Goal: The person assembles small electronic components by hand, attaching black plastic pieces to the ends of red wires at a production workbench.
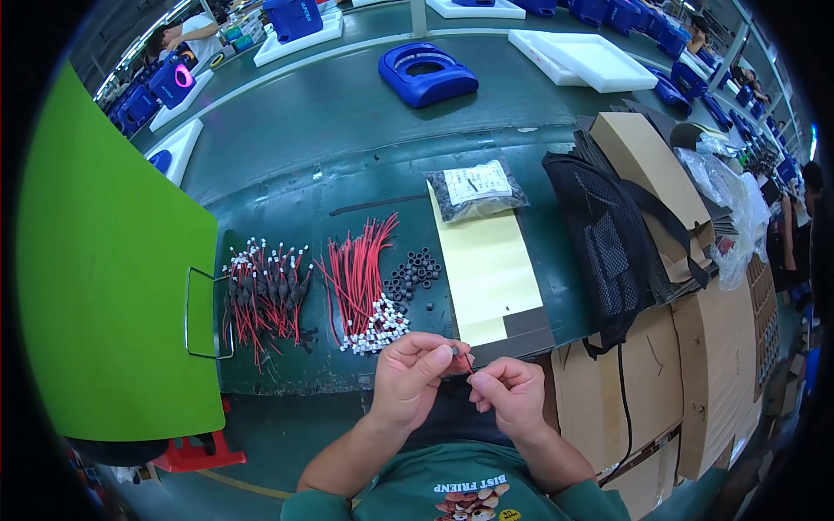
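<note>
My left hand (410, 375), fingers closed, pinches a small dark piece at the table's front edge. Beside it, my right hand (512, 398) is closed on the end of a thin red-and-black wire (466, 365), which runs between both hands. Whether the dark piece sits around the wire is too small to tell. Beyond my left hand lies a bundle of red wires (358, 269) with white connectors (375, 328) at their near ends. Several short black rings (410, 276) are heaped beside it. Farther left rests a bunch of red-and-black wires with dark thick middles (268, 291).
A bag of black parts (476, 191) lies on yellow paper (488, 269). At right stand a black mesh bag (599, 247) and cardboard boxes (647, 382); a green panel (130, 278) borders the left. Behind are a blue plastic housing (427, 76) and white foam trays (599, 62).
</note>
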`<state>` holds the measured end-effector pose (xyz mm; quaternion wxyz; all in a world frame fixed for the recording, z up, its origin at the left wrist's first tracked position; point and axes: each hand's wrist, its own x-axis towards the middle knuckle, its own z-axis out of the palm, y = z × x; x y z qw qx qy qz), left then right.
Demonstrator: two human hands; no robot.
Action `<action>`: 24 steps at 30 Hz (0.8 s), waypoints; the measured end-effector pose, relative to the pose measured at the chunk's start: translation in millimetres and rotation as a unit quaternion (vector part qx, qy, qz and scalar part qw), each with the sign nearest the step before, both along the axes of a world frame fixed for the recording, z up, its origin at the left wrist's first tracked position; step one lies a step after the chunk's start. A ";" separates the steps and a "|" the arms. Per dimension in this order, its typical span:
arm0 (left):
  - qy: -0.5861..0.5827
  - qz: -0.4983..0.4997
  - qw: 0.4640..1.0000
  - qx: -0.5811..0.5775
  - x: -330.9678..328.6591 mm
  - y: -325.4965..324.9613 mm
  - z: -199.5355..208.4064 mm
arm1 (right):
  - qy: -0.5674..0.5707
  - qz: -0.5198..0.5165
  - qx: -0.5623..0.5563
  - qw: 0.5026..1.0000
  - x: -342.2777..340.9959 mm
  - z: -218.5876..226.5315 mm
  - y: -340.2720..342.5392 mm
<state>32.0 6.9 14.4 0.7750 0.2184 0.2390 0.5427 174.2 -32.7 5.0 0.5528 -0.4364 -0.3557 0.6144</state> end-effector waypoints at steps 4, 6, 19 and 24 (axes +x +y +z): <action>0.003 0.014 1.000 -0.009 -0.9 -1.5 -2.1 | -0.020 -0.012 -0.016 1.000 -5.0 3.5 -2.1; 0.012 0.021 1.000 0.002 -1.3 -2.3 -3.5 | -0.025 -0.022 -0.022 0.999 -6.7 4.3 -3.9; 0.158 -0.005 0.979 0.125 -9.9 -4.2 -9.9 | 0.017 -0.002 -0.027 0.999 -15.7 13.2 3.3; 0.075 -0.010 0.997 0.023 -14.6 1.5 -3.6 | 0.012 0.039 -0.040 0.998 -8.8 8.4 -2.6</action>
